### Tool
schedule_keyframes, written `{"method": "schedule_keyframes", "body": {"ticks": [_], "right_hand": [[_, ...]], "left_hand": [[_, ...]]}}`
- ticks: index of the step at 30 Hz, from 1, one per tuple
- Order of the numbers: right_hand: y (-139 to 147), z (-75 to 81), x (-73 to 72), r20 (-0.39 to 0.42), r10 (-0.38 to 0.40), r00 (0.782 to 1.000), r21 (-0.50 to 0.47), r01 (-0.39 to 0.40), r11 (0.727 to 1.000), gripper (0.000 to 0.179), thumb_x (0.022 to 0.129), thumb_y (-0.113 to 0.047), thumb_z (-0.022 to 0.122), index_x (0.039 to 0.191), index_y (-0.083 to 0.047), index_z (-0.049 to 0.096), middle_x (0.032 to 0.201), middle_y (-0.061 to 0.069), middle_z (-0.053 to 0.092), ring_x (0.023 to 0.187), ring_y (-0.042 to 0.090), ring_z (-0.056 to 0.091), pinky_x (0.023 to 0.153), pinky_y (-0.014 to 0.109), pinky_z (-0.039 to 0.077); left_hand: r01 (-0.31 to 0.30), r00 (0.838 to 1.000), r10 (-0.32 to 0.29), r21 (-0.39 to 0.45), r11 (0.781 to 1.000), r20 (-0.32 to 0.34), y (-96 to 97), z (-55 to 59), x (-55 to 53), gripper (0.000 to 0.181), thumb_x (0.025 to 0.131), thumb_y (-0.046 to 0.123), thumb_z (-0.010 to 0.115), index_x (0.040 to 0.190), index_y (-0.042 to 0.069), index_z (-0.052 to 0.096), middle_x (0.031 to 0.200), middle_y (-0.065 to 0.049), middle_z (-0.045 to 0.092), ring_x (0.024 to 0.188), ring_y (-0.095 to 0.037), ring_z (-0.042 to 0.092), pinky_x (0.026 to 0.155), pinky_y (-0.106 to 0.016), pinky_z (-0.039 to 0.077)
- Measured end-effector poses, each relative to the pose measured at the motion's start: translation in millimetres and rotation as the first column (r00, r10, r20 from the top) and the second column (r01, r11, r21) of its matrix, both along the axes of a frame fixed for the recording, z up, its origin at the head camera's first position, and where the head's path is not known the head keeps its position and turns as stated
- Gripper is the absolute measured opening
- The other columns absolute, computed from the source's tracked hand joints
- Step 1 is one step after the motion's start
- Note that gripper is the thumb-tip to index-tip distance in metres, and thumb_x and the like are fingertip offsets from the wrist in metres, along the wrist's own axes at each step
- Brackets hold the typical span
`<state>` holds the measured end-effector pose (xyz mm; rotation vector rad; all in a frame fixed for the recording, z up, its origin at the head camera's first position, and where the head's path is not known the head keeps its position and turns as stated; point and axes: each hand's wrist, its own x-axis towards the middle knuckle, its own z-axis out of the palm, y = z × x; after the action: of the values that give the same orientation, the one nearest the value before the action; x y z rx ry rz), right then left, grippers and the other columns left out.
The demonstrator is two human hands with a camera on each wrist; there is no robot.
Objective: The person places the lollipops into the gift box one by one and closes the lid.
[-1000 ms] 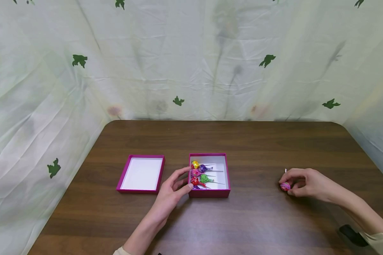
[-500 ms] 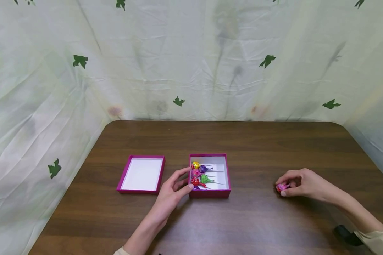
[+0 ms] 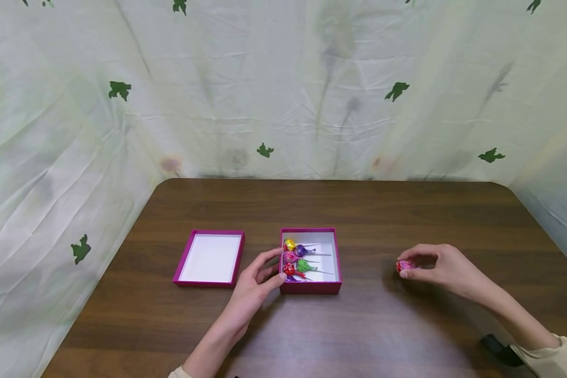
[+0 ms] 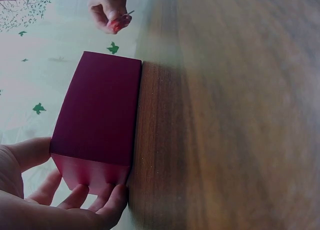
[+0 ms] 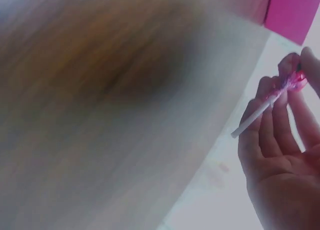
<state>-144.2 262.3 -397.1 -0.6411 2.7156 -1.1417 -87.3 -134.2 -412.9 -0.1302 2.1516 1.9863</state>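
Note:
My left hand (image 3: pixel 252 283) holds the left side of a magenta box (image 3: pixel 314 287), thumb at its front corner. In the left wrist view its fingertips (image 4: pixel 117 197) lie against the box's side wall. Several wrapped lollipops lie inside along the left, among them a yellow one (image 3: pixel 289 244), a green one (image 3: pixel 303 264) and a red one (image 3: pixel 289 269). Right of the box, my right hand (image 3: pixel 446 270) pinches a pink-and-red wrapped lollipop (image 3: pixel 405 265) by its head between thumb and fingers. The right wrist view shows its white stick (image 5: pixel 252 118) pointing away from the fingertips.
The box's lid (image 3: pixel 212 257), magenta with a white inside, lies upturned left of the left hand. Everything stands on a brown wooden table (image 3: pixel 378 210). A pale curtain (image 3: pixel 288 94) with green leaf shapes hangs behind and at the sides.
My right hand has picked the lollipop up and moved left and slightly away from me with it, toward the box. The left hand and the box have stayed in place.

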Motion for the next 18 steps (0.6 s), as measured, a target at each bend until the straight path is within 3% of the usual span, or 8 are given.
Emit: {"method": "schedule_keyframes", "body": {"ticks": [6,18], "right_hand": [[-14.5,2.9,0.9,0.036,-0.027,0.999,-0.070,0.029,0.997,0.028,0.082,-0.036,0.080,0.103,-0.019,0.073,0.088,-0.009,0.071,0.080,0.012,0.068,0.071,0.026,0.054],[-35.7,6.2,1.8,0.051,0.051,0.997,-0.212,-0.039,0.977,0.024,0.083,-0.025,0.080,0.104,-0.019,0.071,0.092,-0.003,0.071,0.083,0.017,0.068,0.073,0.028,0.056]], "left_hand": [[0.001,1.000,-0.001,0.003,1.000,-0.009,-0.2,-0.1,0.3,0.048,0.094,0.015,0.066,0.139,0.025,0.054,0.148,-0.001,0.041,0.129,-0.030,0.046,0.101,-0.052,0.042],[0.005,1.000,-0.005,0.001,1.000,-0.007,0.0,0.7,0.2,0.048,0.094,0.015,0.066,0.139,0.024,0.054,0.148,-0.001,0.041,0.130,-0.030,0.046,0.101,-0.052,0.042]]}}
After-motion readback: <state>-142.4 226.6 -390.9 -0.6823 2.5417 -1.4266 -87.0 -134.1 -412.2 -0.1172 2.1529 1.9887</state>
